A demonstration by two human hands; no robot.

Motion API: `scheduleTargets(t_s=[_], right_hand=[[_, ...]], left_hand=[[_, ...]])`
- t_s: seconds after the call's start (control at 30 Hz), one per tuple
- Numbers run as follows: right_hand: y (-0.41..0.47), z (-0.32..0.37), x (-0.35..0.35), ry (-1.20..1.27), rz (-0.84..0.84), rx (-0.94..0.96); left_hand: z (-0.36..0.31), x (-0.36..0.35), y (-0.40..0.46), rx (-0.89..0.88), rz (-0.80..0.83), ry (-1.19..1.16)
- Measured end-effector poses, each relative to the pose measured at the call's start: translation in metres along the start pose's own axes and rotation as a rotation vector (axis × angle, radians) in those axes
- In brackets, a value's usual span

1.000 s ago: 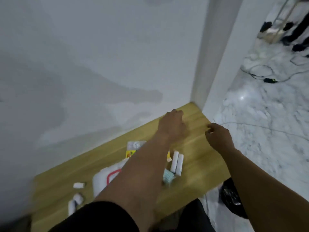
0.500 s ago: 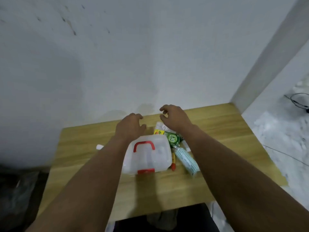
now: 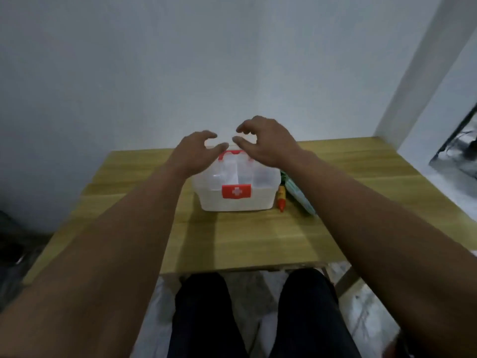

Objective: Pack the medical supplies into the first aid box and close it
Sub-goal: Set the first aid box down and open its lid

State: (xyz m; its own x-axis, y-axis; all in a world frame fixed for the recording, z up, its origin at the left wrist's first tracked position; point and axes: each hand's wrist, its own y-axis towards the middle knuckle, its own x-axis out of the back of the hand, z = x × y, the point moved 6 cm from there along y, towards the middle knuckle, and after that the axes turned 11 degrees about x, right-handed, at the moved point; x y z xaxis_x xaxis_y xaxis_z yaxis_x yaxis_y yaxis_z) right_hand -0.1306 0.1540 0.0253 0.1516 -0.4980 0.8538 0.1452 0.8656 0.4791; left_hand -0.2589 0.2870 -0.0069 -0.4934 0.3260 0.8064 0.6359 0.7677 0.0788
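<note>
The first aid box (image 3: 236,191), translucent white with a red latch and handle, sat lid-down and shut at mid-table, with a red-and-yellow tube (image 3: 281,202) and a pale green packet (image 3: 300,200) lying just to its right, so packing looked not yet begun. The left hand (image 3: 195,153) and right hand (image 3: 265,143) hovered over its far top edge, fingers loosely curled and holding nothing; the next move probably called for releasing the latch and lifting the lid. Light wooden table (image 3: 245,241) against a plain pale wall (image 3: 206,60), marbled floor off to the right.
</note>
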Motion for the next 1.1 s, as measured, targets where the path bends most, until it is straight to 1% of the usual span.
scheduleTargets(t_s=[0.1, 0.17, 0.23, 0.33, 0.43, 0.5, 0.57, 0.63, 0.77, 0.83, 0.9, 0.97, 1.1], right_hand=[[-0.041, 0.027, -0.015, -0.169, 0.128, 0.093], [-0.061, 0.034, -0.027, -0.252, 0.202, 0.093], [-0.075, 0.035, -0.040, -0.318, 0.275, 0.077], [-0.082, 0.033, -0.051, -0.363, 0.282, 0.062], [-0.080, 0.033, -0.051, -0.345, 0.286, 0.051], [-0.079, 0.032, -0.051, -0.343, 0.299, 0.067], [-0.079, 0.030, -0.051, -0.325, 0.305, 0.089], [-0.080, 0.028, -0.050, -0.265, 0.259, 0.108], [-0.077, 0.024, -0.041, -0.166, 0.055, 0.181], [-0.076, 0.021, -0.041, -0.187, 0.049, 0.249], [-0.079, 0.017, -0.045, -0.228, 0.079, 0.306], [-0.083, 0.013, -0.050, -0.260, 0.083, 0.317], [-0.082, 0.015, -0.046, -0.198, -0.044, 0.304]], left_hand=[[0.026, -0.009, -0.041, 0.048, 0.037, -0.108], [0.038, -0.012, -0.060, 0.075, 0.047, -0.211], [0.045, -0.018, -0.076, 0.066, 0.078, -0.258], [0.052, -0.024, -0.089, 0.005, 0.125, -0.269], [0.058, -0.027, -0.090, -0.046, 0.152, -0.189], [0.060, -0.031, -0.087, -0.066, 0.125, -0.179], [0.059, -0.035, -0.088, -0.047, 0.069, -0.225], [0.055, -0.037, -0.090, -0.046, 0.005, -0.301], [0.052, -0.039, -0.096, -0.082, -0.054, -0.394], [0.051, -0.037, -0.102, -0.072, -0.072, -0.430], [0.050, -0.036, -0.106, -0.055, -0.076, -0.480], [0.050, -0.036, -0.107, -0.024, -0.075, -0.501], [0.057, -0.042, -0.104, -0.017, -0.087, -0.500]])
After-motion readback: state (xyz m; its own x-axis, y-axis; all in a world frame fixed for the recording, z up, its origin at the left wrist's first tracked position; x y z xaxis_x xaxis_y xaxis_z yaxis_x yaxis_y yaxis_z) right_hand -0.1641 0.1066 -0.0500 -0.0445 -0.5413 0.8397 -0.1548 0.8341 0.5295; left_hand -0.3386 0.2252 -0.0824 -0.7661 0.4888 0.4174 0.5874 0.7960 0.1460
